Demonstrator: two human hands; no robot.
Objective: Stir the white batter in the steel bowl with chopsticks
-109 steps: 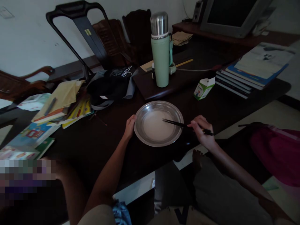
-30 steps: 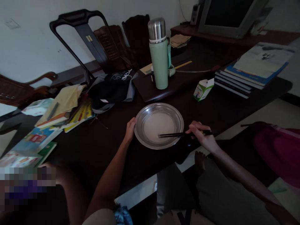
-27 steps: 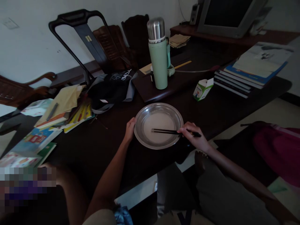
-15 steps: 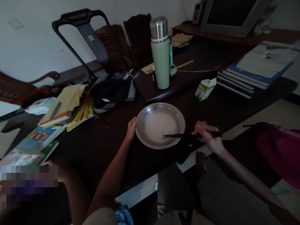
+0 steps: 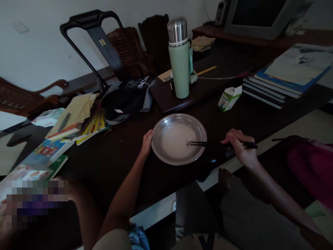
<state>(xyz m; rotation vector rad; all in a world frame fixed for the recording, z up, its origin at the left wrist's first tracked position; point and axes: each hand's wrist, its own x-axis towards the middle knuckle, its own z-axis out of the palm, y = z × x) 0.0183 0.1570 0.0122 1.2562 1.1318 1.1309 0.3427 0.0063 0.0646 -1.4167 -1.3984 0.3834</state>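
Observation:
A shallow round metal bowl stands on the dark table, with whitish liquid in its bottom. My left hand grips the bowl's left rim, its fingers partly hidden behind the edge. My right hand is closed around a pair of dark chopsticks to the right of the bowl. The chopsticks lie nearly level across the right rim, and their pale tips meet the liquid right of its middle.
Behind the bowl stands a green thermos. A small green-and-white carton and a stack of books are at right. A black bag and several books lie at left. Another person's arm rests at lower left.
My right hand and the chopsticks have moved right and slightly up, so the tips have shifted toward the bowl's right side. My left hand stays on the rim.

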